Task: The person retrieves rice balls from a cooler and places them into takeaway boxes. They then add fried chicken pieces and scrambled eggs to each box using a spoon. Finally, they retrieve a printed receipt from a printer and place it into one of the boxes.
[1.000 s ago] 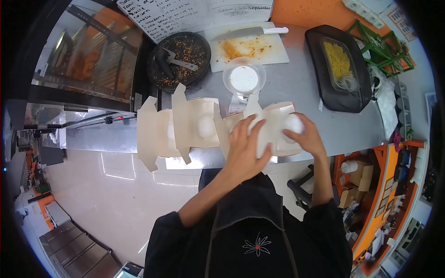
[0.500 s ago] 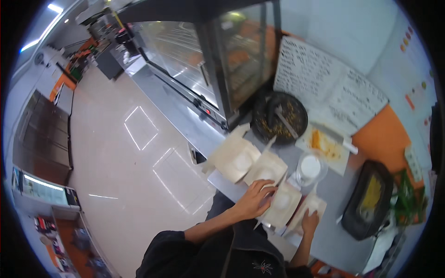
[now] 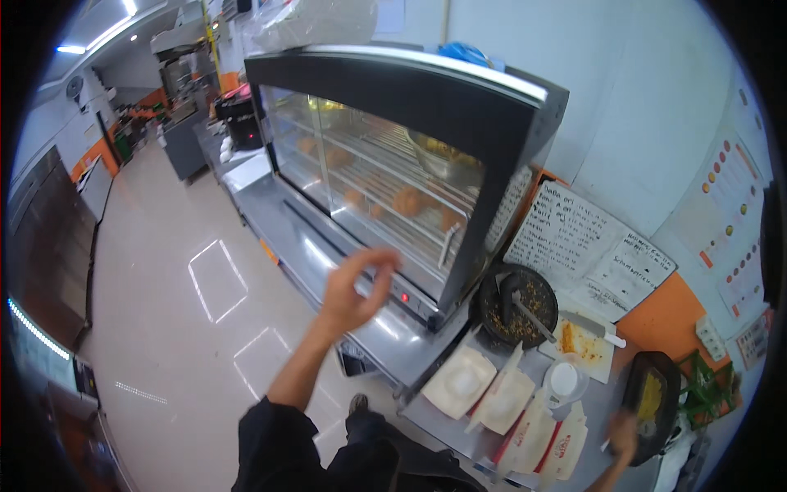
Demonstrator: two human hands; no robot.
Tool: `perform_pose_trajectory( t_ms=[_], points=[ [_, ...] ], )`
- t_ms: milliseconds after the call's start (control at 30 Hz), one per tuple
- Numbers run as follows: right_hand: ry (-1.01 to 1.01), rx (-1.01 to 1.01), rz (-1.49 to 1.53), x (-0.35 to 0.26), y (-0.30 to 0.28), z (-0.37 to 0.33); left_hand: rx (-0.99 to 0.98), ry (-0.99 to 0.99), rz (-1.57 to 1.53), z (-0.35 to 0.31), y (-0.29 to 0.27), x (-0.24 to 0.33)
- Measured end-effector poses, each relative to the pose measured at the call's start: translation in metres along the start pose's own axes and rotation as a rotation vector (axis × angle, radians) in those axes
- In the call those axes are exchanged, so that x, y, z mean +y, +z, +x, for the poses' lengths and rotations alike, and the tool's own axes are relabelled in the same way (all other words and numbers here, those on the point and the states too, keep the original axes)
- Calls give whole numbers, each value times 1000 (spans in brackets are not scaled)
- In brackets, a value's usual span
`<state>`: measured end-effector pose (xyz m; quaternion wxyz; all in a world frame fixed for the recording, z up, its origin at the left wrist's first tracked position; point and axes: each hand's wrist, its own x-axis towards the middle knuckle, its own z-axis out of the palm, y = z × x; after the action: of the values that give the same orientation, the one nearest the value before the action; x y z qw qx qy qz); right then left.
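Observation:
My left hand (image 3: pixel 352 291) is raised in front of a glass food warmer (image 3: pixel 393 180), thumb and fingers apart and curved, with nothing visible in it. My right hand (image 3: pixel 623 439), smeared by motion, is beside a black pan (image 3: pixel 638 435) with yellow food in it; its fingers cannot be made out. Between my hands several cardboard takeaway boxes stand in a row on the steel counter. The leftmost box (image 3: pixel 438 392) and its neighbour (image 3: pixel 490 418) are uncovered, each with a white mound inside. Two boxes with red sides (image 3: pixel 525 443) stand to their right, their inside hidden.
Behind the boxes are a black mortar (image 3: pixel 537 307) with a pestle and a spoon, a round white-lidded tub (image 3: pixel 563 380), and a knife (image 3: pixel 607 334) on a stained cutting board (image 3: pixel 589 361). A handwritten whiteboard (image 3: pixel 557 230) leans on the wall. Tiled floor (image 3: pixel 164 328) lies left of the counter.
My left hand has left the boxes and risen to the warmer. My right hand has moved right, to the black pan. The view has turned, so more of the warmer shows.

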<state>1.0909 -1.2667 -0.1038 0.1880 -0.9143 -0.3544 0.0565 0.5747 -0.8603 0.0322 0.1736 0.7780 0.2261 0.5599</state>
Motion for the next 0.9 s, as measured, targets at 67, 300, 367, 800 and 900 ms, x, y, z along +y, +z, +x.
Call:
perform_pose_trajectory(
  t_ms=[67, 300, 367, 800, 900],
  points=[
    [-328, 438, 147, -156, -86, 7, 96, 182, -19, 86, -14, -19],
    [-1005, 404, 289, -595, -186, 151, -430, 231, 19, 351, -32, -69],
    [-895, 493, -73, -658, -176, 161, -576, 187, 94, 367, -17, -64],
    [-863, 411, -309, -716, -142, 118, -738, 333, 130, 363, -17, -74],
    [-834, 424, -357, -719, -143, 108, -725, 388, 88, 349, -30, -65]
  ],
)
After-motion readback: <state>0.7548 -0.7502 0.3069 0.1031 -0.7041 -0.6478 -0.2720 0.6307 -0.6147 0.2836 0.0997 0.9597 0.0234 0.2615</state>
